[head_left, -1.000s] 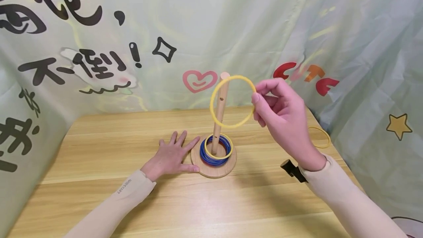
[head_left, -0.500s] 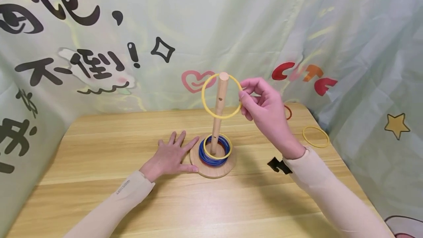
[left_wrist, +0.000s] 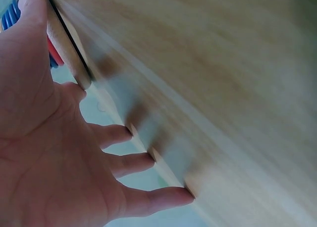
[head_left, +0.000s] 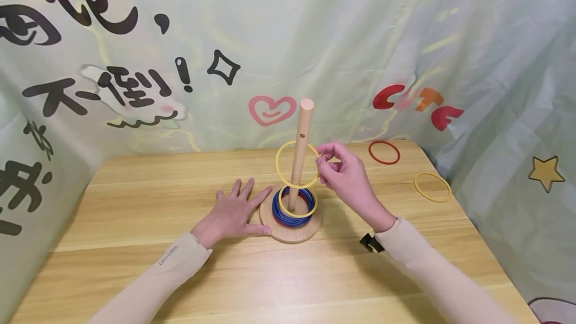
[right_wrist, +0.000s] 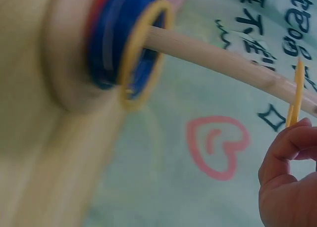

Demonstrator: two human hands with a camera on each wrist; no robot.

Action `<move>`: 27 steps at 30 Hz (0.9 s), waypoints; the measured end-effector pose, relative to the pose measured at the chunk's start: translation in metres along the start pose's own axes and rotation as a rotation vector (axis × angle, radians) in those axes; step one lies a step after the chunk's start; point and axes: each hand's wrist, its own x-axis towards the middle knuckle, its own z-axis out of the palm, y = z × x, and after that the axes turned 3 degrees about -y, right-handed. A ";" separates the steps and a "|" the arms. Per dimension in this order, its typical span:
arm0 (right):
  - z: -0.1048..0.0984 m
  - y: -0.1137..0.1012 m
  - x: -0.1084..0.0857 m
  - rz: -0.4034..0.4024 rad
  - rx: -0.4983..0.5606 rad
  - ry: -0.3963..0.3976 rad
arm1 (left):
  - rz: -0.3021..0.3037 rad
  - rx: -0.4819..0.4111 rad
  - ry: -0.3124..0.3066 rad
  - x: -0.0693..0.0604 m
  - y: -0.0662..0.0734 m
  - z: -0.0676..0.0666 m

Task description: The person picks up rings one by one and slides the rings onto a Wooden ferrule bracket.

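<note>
My right hand (head_left: pixel 346 174) pinches a yellow ring (head_left: pixel 277 166) between thumb and fingertips at its right edge. The ring encircles the upright wooden pole (head_left: pixel 302 134), partway down it; in the right wrist view this ring (right_wrist: pixel 298 88) appears nearly edge-on. Around the pole's foot, a stack of blue rings (head_left: pixel 276 210) lies on the round wooden base (head_left: pixel 292 237), with another yellow ring (right_wrist: pixel 130 64) on top and a bit of red beneath. My left hand (head_left: pixel 229 214) rests with spread fingers on the table, thumb and index finger touching the base's left edge.
At the table's back right lie a red ring (head_left: pixel 399 154) and a yellow ring (head_left: pixel 449 190). A printed cloth (head_left: pixel 324 39) hangs behind and along both sides of the wooden table (head_left: pixel 252 279). Under my right cuff shows a black strap piece (head_left: pixel 371 243).
My right hand has moved left and down, bringing the yellow ring over the pole and lower along it. The red ring has come into view behind the hand. My left hand stays put.
</note>
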 end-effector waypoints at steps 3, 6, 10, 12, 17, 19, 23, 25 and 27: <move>0.006 0.014 -0.004 0.024 -0.053 -0.033 | 0.002 0.007 0.000 0.000 0.000 0.000; 0.012 0.027 -0.008 0.043 -0.089 -0.084 | -0.001 0.014 -0.005 0.001 0.000 0.000; 0.018 0.042 -0.011 0.079 -0.150 -0.144 | -0.009 0.015 -0.015 0.001 -0.001 0.001; 0.020 0.049 -0.012 0.091 -0.176 -0.167 | -0.010 0.013 -0.015 0.002 -0.001 0.001; 0.021 0.057 -0.013 0.100 -0.229 -0.200 | -0.008 0.007 -0.009 0.001 0.000 0.001; 0.021 0.059 -0.013 0.099 -0.252 -0.210 | -0.009 0.002 -0.007 0.001 0.000 0.001; 0.018 0.061 -0.013 0.106 -0.292 -0.200 | -0.007 0.001 -0.003 0.000 0.000 0.001; 0.016 0.060 -0.014 0.113 -0.298 -0.183 | -0.005 0.002 -0.002 0.000 0.000 0.001; 0.011 0.060 -0.016 0.121 -0.297 -0.161 | -0.004 0.003 -0.004 0.001 0.000 0.001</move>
